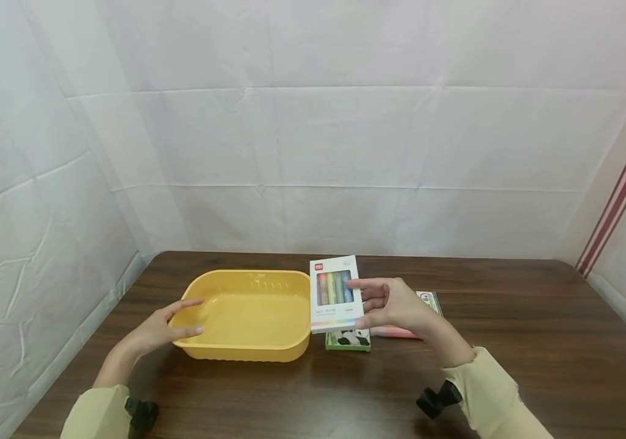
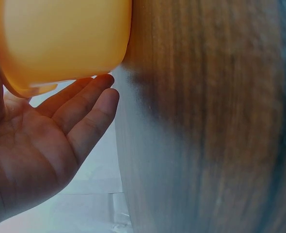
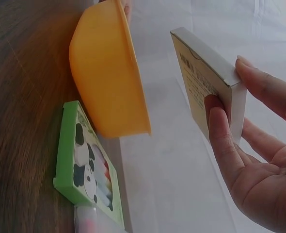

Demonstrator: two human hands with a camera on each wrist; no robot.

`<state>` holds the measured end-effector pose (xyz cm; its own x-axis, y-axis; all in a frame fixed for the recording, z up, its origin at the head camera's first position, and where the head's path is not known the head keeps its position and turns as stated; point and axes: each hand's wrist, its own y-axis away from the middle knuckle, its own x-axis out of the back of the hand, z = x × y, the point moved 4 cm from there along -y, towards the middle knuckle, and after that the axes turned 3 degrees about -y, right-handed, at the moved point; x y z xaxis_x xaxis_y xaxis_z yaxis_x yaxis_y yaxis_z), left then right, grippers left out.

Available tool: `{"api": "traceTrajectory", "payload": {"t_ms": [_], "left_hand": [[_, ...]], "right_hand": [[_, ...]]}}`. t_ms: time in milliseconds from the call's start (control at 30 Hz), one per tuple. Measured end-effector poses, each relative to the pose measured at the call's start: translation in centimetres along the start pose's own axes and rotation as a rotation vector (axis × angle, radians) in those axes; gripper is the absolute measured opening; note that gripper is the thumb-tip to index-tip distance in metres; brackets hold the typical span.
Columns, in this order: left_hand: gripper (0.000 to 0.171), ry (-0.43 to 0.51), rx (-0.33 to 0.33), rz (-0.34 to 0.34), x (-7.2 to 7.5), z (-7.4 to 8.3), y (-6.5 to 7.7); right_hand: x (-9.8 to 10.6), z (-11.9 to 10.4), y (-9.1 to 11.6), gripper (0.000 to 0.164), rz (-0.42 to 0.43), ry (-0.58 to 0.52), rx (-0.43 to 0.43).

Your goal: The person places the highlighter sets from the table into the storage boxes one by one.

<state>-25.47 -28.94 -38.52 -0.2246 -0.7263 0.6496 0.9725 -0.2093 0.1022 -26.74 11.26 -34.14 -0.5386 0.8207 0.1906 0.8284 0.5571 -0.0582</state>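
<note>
My right hand pinches a white box by its right edge, thumb at the front and fingers beside and behind. Thick coloured sticks show through the box's window; their exact kind I cannot tell. The box is held up at the right end of a yellow plastic basket. My left hand is at the basket's left end, thumb and index finger reaching over the rim. In the left wrist view, the other fingers stay fairly straight outside the basket wall.
A green panda-print box lies on the brown table, partly beneath the held box in the head view. A pink item and another printed pack lie behind my right hand. White sheeting hangs around the table.
</note>
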Motion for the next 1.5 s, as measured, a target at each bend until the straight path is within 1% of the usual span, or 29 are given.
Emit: {"api": "traceTrajectory", "payload": {"t_ms": [300, 500, 700, 1033, 1233, 1500], "left_hand": [[0.069, -0.002, 0.001, -0.003, 0.0, 0.0, 0.1], [0.07, 0.005, 0.002, -0.004, 0.0, -0.2, 0.1], [0.069, -0.014, -0.016, -0.01, 0.1, -0.2, 0.1], [0.068, -0.014, -0.019, -0.003, 0.1, -0.3, 0.0], [0.068, -0.011, -0.016, -0.005, 0.0, -0.3, 0.1], [0.068, -0.012, -0.021, 0.002, 0.1, -0.2, 0.0]], "right_hand": [[-1.0, 0.1, -0.7, 0.073, -0.021, -0.052, -0.02], [-1.6, 0.3, -1.2, 0.07, -0.022, -0.053, -0.024], [-2.2, 0.2, -1.6, 0.07, -0.034, -0.072, -0.015], [-2.7, 0.1, -2.0, 0.068, -0.016, -0.101, -0.025], [-3.0, 0.3, -2.5, 0.069, -0.024, -0.113, -0.026], [-3.7, 0.6, -3.2, 0.066, -0.001, -0.094, -0.067]]}}
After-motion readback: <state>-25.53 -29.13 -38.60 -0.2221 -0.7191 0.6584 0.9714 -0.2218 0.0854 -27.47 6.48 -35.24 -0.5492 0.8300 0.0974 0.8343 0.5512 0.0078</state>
